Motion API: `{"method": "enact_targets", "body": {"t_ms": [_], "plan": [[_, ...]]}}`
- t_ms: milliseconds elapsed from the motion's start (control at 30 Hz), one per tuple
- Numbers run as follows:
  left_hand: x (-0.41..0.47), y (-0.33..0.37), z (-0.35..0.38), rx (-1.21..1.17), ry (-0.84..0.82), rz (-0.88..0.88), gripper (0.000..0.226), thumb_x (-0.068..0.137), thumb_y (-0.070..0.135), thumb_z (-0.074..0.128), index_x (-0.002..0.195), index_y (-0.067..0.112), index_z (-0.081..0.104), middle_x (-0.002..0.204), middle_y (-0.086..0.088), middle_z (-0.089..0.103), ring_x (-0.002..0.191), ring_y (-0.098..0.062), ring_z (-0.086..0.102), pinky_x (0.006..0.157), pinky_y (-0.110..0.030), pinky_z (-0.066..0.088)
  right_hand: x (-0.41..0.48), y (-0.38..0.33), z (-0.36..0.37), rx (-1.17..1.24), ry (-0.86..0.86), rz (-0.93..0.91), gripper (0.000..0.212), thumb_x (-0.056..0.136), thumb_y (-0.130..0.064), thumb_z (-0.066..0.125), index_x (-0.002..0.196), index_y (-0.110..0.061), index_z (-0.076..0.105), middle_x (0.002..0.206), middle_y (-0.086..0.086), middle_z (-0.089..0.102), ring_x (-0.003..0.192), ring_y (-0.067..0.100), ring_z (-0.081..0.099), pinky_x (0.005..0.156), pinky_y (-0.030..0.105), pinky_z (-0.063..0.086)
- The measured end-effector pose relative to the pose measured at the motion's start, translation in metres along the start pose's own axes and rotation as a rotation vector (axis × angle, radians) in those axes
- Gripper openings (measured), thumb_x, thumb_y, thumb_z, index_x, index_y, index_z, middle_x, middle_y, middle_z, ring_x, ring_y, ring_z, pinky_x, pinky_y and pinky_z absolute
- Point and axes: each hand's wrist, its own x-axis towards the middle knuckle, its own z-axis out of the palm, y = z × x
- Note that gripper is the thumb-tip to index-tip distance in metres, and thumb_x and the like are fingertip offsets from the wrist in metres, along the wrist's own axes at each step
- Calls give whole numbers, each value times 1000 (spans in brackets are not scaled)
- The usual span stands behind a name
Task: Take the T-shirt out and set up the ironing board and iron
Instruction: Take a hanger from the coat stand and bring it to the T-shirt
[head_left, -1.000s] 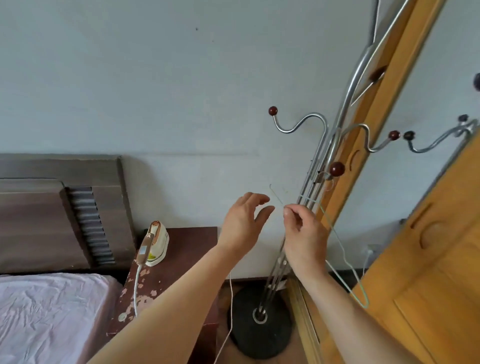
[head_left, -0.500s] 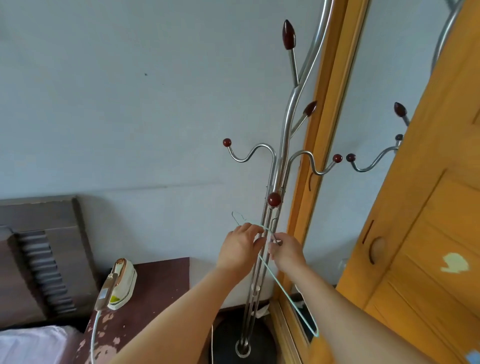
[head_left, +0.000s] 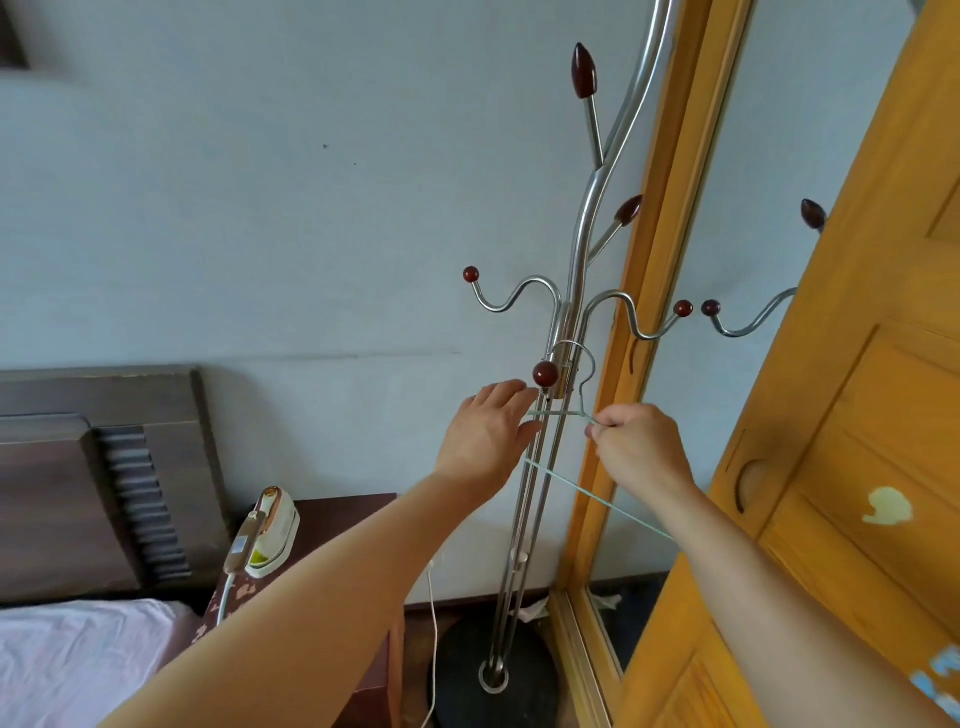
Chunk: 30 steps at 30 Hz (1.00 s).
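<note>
A pale green wire hanger hangs by its hook on the lowest front peg of a steel coat stand with dark red knobs. My right hand pinches the hanger's right shoulder just below the hook. My left hand is beside the stand's poles with fingers straight, touching the hanger's left end. A white and green iron stands upright on the dark red nightstand, its white cord trailing down. No T-shirt or ironing board is in view.
An orange wooden wardrobe with a mirror door fills the right. A bed with a pinkish sheet and a dark headboard lies at the left. The stand's round black base sits on the floor.
The hanger's hook has gone up and onto the stand's lower front peg. My right hand moved right along the hanger and my left hand opened beside the poles.
</note>
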Motion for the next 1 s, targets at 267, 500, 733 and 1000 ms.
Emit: {"method": "enact_targets", "body": {"t_ms": [267,500,733,1000], "plan": [[-18,3,-31,-17,39,-35,27,90,27,51,92,8,69,79,-8,70,71,-30,63,62,-35,50,-17,-28,-12,6,-192,-165,21,88,-7,54,77,-13,71,85,4,68,81,19,61,67,25,47],[-92,-21,-108,236,181,-355,26,88,29,49,87,13,70,75,-5,67,71,-28,63,53,-40,52,-45,-91,44,44,-434,-547,15,86,-24,61,80,-12,69,64,4,61,67,25,55,57,25,39],[-214,-8,-223,552,305,-666,31,89,31,47,92,13,72,84,-5,71,79,-27,67,65,-37,56,-146,-183,111,154,-650,-991,29,91,-29,57,67,-14,62,53,-3,47,61,19,46,56,29,30],[-364,83,-341,916,460,-954,20,91,23,55,96,10,70,87,-11,71,77,-33,66,62,-39,51,-330,-256,128,360,-890,-1320,26,92,-25,58,68,-15,60,51,-7,47,53,14,45,49,20,28]]}}
